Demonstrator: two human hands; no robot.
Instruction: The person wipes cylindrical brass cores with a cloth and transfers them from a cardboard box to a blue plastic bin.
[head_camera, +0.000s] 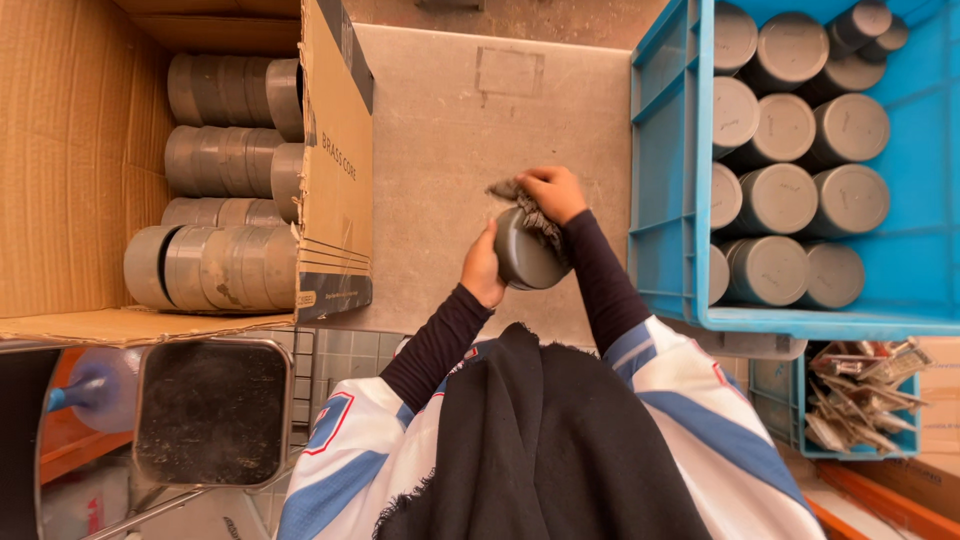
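My left hand (482, 270) grips a grey round cap-shaped part (520, 255) from its left side, held up over the concrete floor. My right hand (552, 192) presses a grey cloth (522, 203) against the top and right side of that part. Both arms wear dark sleeves under a white and blue striped jacket, and a black scarf hangs down in front of me.
A cardboard box (336, 170) on the left holds rows of the same grey parts (215, 265). A blue plastic crate (668, 170) on the right holds several upright grey parts (790, 198). A metal stool seat (212, 412) stands lower left. A smaller blue bin (850, 400) holds packets.
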